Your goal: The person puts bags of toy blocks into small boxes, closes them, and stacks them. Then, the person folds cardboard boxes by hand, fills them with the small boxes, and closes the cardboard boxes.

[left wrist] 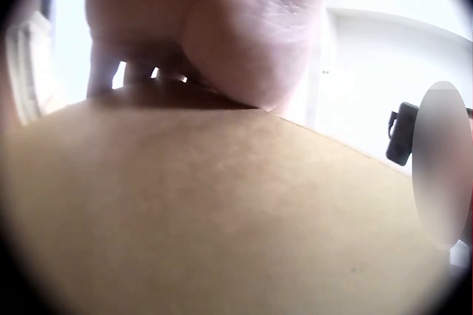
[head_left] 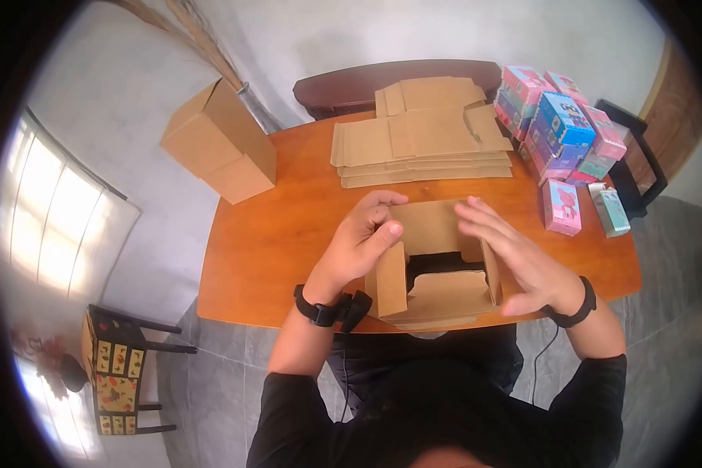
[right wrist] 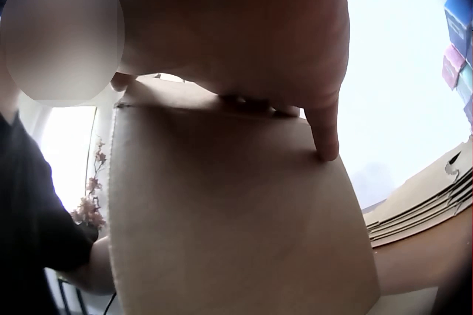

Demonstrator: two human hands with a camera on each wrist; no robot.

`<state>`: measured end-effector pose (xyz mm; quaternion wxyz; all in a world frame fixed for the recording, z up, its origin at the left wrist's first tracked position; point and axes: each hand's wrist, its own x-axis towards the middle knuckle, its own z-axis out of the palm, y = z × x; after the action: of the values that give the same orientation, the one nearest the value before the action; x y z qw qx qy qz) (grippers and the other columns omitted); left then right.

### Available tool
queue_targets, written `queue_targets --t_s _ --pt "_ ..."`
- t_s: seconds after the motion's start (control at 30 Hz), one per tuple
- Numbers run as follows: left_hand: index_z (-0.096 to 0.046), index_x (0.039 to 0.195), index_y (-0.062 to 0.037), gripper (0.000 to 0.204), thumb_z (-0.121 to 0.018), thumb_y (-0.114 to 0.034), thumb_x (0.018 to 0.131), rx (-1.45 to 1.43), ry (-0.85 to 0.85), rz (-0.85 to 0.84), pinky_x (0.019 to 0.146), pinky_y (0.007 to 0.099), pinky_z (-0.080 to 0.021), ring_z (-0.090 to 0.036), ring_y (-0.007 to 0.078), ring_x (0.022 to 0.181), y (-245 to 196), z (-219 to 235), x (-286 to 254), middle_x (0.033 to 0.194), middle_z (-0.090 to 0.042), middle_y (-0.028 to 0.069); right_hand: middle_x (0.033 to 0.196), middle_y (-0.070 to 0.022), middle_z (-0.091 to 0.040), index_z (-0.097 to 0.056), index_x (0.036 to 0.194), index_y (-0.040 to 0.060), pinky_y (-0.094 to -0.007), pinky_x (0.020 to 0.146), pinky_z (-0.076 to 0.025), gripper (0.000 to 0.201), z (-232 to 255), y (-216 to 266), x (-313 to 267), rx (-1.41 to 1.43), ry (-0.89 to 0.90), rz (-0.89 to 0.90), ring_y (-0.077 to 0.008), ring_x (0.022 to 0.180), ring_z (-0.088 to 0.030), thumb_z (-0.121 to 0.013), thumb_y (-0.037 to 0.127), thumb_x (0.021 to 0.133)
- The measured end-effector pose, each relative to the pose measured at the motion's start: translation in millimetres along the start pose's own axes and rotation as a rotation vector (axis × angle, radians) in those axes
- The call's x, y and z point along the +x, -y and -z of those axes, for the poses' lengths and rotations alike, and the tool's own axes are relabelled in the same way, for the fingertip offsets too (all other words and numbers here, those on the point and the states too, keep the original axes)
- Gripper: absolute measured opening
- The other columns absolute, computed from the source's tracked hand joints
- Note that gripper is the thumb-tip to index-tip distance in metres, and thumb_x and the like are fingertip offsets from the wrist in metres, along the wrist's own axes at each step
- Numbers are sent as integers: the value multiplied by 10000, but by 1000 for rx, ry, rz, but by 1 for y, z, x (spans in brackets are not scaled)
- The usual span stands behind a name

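A brown cardboard box (head_left: pixel 446 300) stands open-topped at the near edge of the table, its flaps raised around a dark opening. My left hand (head_left: pixel 360 243) is at its left side, fingers bent loosely near the back flap (head_left: pixel 429 222) and thumb above the left flap (head_left: pixel 393 277). In the left wrist view that hand lies over the top of a cardboard panel (left wrist: pixel 222 204). My right hand (head_left: pixel 526 265) is at the right side with fingers extended over the right flap (head_left: pixel 491 273). One of its fingertips (right wrist: pixel 327 154) touches the outer cardboard panel (right wrist: pixel 229 204).
Flattened cardboard boxes (head_left: pixel 425 144) are stacked at the back of the wooden table (head_left: pixel 288 242). A taller carton (head_left: pixel 226 148) stands at the back left. Several small colourful boxes (head_left: pixel 561 132) are piled at the back right, with a pink box (head_left: pixel 561 207) and a teal box (head_left: pixel 612 210) in front.
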<state>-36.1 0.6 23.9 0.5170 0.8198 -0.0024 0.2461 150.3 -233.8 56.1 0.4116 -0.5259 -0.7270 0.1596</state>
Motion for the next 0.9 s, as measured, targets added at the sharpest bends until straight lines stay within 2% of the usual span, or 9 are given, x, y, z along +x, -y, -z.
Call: queue_targets --t_s 0.13,0.2,0.23,0.33,0.43,0.5,0.63,0.73,0.9 --pt "-590 790 18 543 -497 -470 1010 26 6 25 985 412 -419 -518 321 1187 -5 1 2 1141 -595 233 1220 -227 -550 -534 1049 -16 -546 1138 -295 887 9 1 5 -48 48 30 -465 1344 -411 -585 817 748" --pt "-618 819 20 588 -483 -523 999 41 25 24 984 432 -423 -518 345 1186 -8 2 2 1121 -610 225 902 -167 -562 -454 816 26 -556 1113 -335 787 5 -2 10 -6 -70 42 -425 1085 -578 -513 811 809" --pt "-618 819 20 588 -483 -523 999 40 26 23 984 432 -423 -518 345 1186 -5 5 2 1121 -610 225 902 -167 -562 -454 816 26 -556 1113 -335 787 4 -5 10 -7 -71 41 -425 1085 -578 -513 811 809" --pt "-635 914 13 641 -486 -609 961 65 130 -52 1036 450 -386 -490 378 1235 -3 10 -2 1234 -586 232 707 -126 -494 -354 695 60 -554 1101 -355 668 -3 -13 12 115 -250 36 -311 748 -550 -371 671 965" --pt "-626 1011 -18 672 -548 -674 889 62 -27 -99 1119 518 -288 -419 417 1337 -42 -1 -16 1371 -521 225 720 -131 -502 -360 698 57 -553 1102 -354 661 -5 -7 10 55 -255 -24 -316 756 -550 -375 661 965" --pt "-614 1092 -51 649 -634 -646 836 352 188 -247 1162 584 -172 -337 436 1415 -61 -1 -23 1462 -455 198 723 -132 -505 -361 698 55 -553 1100 -355 655 -9 -8 9 58 -281 -13 -316 756 -549 -382 653 966" --pt "-625 1112 -81 602 -681 -596 807 294 216 -279 1156 634 -131 -307 445 1437 -67 -9 -30 1458 -465 179 733 -138 -517 -362 691 51 -554 1092 -362 648 -11 -6 11 132 -230 1 -320 753 -547 -389 636 970" --pt "-625 1005 -95 465 -682 -523 830 197 189 -234 1168 617 -98 -351 422 1416 -66 -7 -30 1411 -510 173 735 -141 -525 -367 685 49 -553 1086 -369 627 -13 -7 13 105 -236 42 -323 752 -550 -397 602 978" --pt "-547 794 -140 396 -613 -513 910 29 204 -169 1174 584 -52 -519 348 1270 -41 -2 -22 1119 -652 77 756 -154 -551 -382 673 44 -542 1077 -381 569 -6 -4 14 115 -169 33 -338 788 -578 -437 524 973"
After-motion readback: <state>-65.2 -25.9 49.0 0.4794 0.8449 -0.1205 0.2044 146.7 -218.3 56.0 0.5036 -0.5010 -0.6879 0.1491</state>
